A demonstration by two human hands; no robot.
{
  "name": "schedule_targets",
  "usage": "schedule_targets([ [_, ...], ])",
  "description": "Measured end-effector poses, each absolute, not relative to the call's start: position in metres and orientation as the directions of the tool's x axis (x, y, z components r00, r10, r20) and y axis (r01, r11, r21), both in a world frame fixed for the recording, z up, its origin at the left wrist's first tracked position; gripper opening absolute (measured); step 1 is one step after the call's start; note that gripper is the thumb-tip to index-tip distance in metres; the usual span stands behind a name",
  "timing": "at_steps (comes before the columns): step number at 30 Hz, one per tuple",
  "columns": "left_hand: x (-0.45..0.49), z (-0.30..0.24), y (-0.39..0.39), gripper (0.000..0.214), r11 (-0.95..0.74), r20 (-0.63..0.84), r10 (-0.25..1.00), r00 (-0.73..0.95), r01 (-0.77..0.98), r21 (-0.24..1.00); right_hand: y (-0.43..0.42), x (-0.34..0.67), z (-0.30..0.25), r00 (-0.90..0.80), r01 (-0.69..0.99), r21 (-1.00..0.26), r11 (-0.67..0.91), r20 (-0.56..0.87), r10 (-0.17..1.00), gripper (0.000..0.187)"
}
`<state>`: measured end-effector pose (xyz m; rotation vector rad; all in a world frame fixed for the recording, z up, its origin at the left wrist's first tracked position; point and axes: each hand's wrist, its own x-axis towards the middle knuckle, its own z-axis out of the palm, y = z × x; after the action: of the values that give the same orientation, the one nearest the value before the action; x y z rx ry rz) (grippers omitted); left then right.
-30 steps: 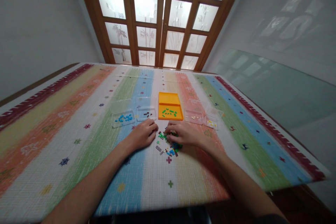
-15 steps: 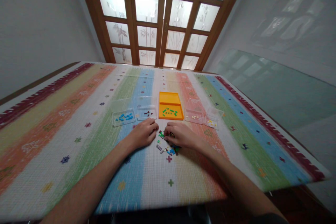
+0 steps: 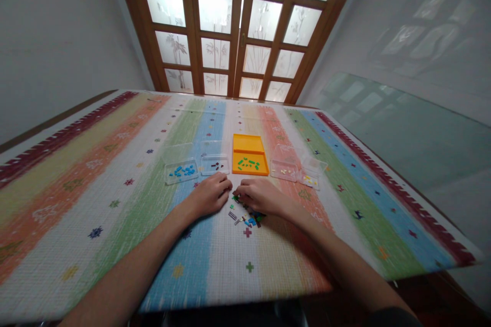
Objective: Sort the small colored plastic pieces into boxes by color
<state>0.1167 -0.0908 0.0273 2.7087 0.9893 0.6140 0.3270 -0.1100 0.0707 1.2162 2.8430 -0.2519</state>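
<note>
Both hands are down on the bench (image 3: 115, 173), right at the little heap of loose pieces (image 3: 245, 218) sitting where the blue and white stripes meet. My left hand (image 3: 209, 195) is curled over with its knuckles up, fingertips tucked at the heap's left edge. My right hand (image 3: 261, 196) is lying over the top of the heap, fingers pointed in towards the left one. Honestly I can't tell if either grip has a piece pinched. The fingertips are hidden and the bits are tiny.

I'd call this the picking-through stage: fingers in the mixed pile, nothing lifted clear. Just past my knuckles is a row of trays: a clear one with blue bits (image 3: 167, 173), a clear one with dark bits (image 3: 203, 166), the orange tray (image 3: 249, 144) with green ones, then two more clear ones (image 3: 273, 168) (image 3: 318, 166) off to the right.

Whatever comes out of that heap needs a fine fingertip pinch on one piece without dragging its neighbours, then a short hop forward over a low rim.

There's plenty of room. The trays are near but not touching my hands, there's wide open cloth on both sides, and the near and right bench edges are well away from the pile.
</note>
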Motion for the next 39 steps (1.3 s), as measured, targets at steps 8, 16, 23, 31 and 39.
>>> schedule_targets([
  [8,0.118,0.029,-0.092,0.014,-0.765,0.310,0.644,0.699,0.573,0.296,-0.110,0.323,0.076,-0.697,0.715,-0.062,0.696,-0.134,0.704,0.017],
  [16,0.118,0.028,-0.092,0.014,-0.756,0.301,0.653,0.695,0.578,0.307,-0.111,0.317,0.079,-0.701,0.701,0.006,0.713,-0.180,0.690,0.017],
  [23,0.117,0.029,-0.092,0.014,-0.757,0.301,0.653,0.695,0.578,0.305,-0.108,0.325,0.080,-0.698,0.716,-0.098,0.691,-0.138,0.703,0.015],
  [31,0.117,0.028,-0.092,0.014,-0.757,0.307,0.652,0.694,0.570,0.320,-0.064,0.357,0.085,-0.570,0.794,-0.203,0.572,0.075,0.818,0.012],
  [39,0.117,0.027,-0.092,0.013,-0.756,0.305,0.653,0.693,0.574,0.314,-0.030,0.358,0.078,-0.477,0.848,-0.203,0.491,0.112,0.871,0.014],
])
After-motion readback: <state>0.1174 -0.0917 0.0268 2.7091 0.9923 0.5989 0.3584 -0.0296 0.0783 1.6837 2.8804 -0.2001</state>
